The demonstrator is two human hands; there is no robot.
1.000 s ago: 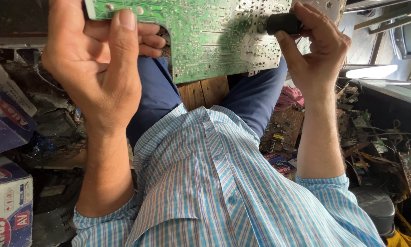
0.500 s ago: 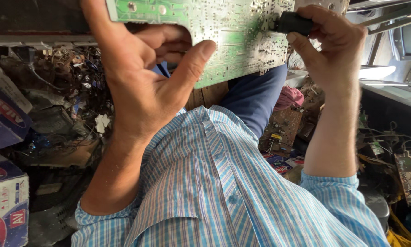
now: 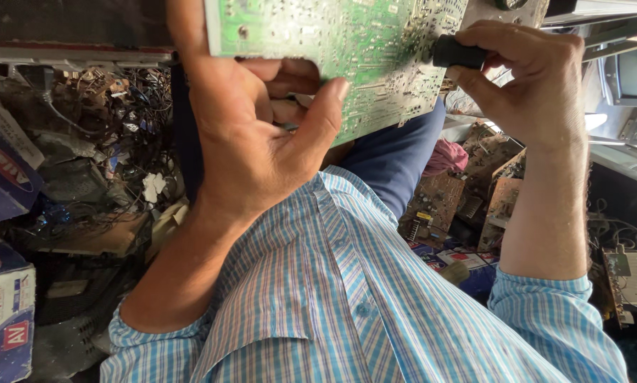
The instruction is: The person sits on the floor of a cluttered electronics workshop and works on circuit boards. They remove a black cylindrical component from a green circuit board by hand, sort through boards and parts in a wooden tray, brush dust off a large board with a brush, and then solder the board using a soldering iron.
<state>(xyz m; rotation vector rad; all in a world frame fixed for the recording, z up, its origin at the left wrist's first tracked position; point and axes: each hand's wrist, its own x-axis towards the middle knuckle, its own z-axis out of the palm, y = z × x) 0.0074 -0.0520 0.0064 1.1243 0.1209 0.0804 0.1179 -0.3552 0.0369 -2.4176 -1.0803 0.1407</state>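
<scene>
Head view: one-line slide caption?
Left hand grips a green circuit board while the right hand holds a black tool handle against it.

Electronics repair workshop: heaped circuit boards (image 3: 499, 195), tangled wires (image 3: 113, 99), cartons (image 3: 3, 319).

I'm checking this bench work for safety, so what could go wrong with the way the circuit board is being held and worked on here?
The green circuit board is held in the air by the left hand alone, pinched at its lower edge; pressure from the black-handled tool in the right hand could tip or flex it. The bare fingers lie on the solder side, where sharp pins may prick. If dropped, it would likely fall into the cluttered loose boards below.
</scene>
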